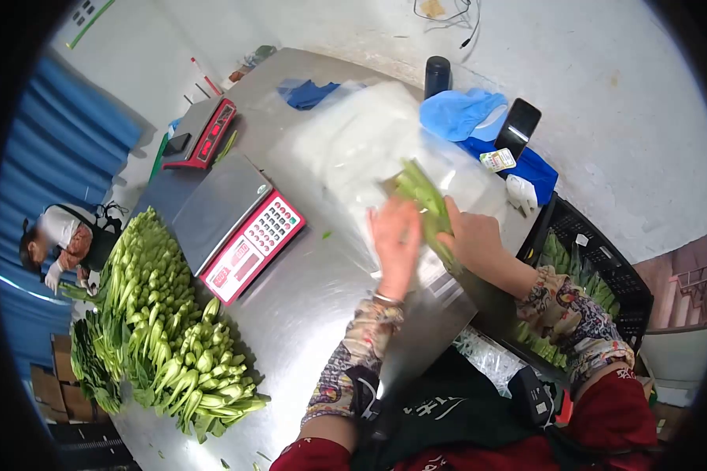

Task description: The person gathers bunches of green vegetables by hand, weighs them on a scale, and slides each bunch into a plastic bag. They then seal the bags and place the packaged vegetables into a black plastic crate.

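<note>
A bunch of green leafy stems (423, 200), seemingly in a clear plastic bag, is tilted over the steel table, above a pile of clear plastic bags (361, 133). My right hand (475, 239) is closed around the bunch's right side, thumb and fingers on the stems. On the other side, my left hand (397, 239) is against the bunch, its fingers bent and smeared by motion. Whether they pinch the plastic does not show. To the left lies a large heap of leafy greens (173, 330) with pale stems.
Two red digital scales, a near one (247, 235) and a far one (204, 133), stand on the steel table (291, 330). A black crate (605, 267) of greens is at right. A phone (518, 125), blue cap (463, 114) and dark bottle (437, 76) line the back edge. Another person (71, 243) is at far left.
</note>
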Demonstrator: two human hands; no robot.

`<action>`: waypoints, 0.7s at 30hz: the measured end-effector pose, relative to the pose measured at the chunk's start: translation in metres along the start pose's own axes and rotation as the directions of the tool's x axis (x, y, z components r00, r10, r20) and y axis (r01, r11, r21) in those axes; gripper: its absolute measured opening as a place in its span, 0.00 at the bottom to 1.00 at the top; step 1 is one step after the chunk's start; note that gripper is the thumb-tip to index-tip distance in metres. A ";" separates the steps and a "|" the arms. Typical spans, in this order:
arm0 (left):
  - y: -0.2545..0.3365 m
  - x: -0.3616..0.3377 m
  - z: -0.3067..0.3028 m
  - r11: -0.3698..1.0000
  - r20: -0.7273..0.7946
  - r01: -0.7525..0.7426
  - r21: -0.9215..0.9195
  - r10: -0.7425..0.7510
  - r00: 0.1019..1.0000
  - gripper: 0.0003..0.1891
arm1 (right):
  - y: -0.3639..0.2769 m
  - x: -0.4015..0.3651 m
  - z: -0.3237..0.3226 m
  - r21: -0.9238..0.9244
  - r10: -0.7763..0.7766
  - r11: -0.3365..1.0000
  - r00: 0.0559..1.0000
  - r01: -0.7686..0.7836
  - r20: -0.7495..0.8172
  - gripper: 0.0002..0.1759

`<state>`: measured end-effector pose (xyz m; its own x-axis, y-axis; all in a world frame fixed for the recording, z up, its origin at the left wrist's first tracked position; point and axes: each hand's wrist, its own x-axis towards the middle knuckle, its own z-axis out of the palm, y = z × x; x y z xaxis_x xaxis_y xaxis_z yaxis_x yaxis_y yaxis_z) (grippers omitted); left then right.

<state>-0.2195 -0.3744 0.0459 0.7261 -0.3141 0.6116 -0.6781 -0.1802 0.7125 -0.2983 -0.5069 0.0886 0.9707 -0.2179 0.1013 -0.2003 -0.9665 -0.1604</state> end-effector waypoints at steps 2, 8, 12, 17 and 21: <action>0.024 -0.008 -0.011 0.976 0.198 0.025 -0.214 0.018 0.980 0.06 | 0.001 -0.008 0.016 0.098 -0.036 0.994 0.998 0.040 -0.042 0.36; 0.024 -0.053 -0.082 0.851 -0.208 0.350 -0.390 -0.452 0.867 0.14 | -0.024 -0.034 -0.011 0.233 0.019 0.972 0.999 -0.028 0.039 0.38; 0.006 -0.108 -0.078 -0.136 0.523 0.595 -0.792 -0.655 0.546 0.31 | -0.068 -0.029 0.007 0.297 -0.091 0.952 0.994 0.070 0.057 0.37; 0.112 -0.135 -0.064 -0.294 0.584 0.556 -0.778 -0.665 0.465 0.19 | -0.150 0.041 0.002 0.122 -0.323 0.946 0.897 0.299 0.302 0.40; 0.112 -0.126 -0.113 -0.326 0.584 0.528 -0.784 -0.675 0.450 0.16 | -0.189 0.040 -0.030 0.331 -0.520 0.847 0.777 0.416 0.355 0.37</action>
<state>-0.3738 -0.2498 0.0872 0.7186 -0.5642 -0.4065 0.6935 0.6241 0.3599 -0.2261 -0.3372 0.1520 0.9054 0.3815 -0.1862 0.2781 -0.8644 -0.4190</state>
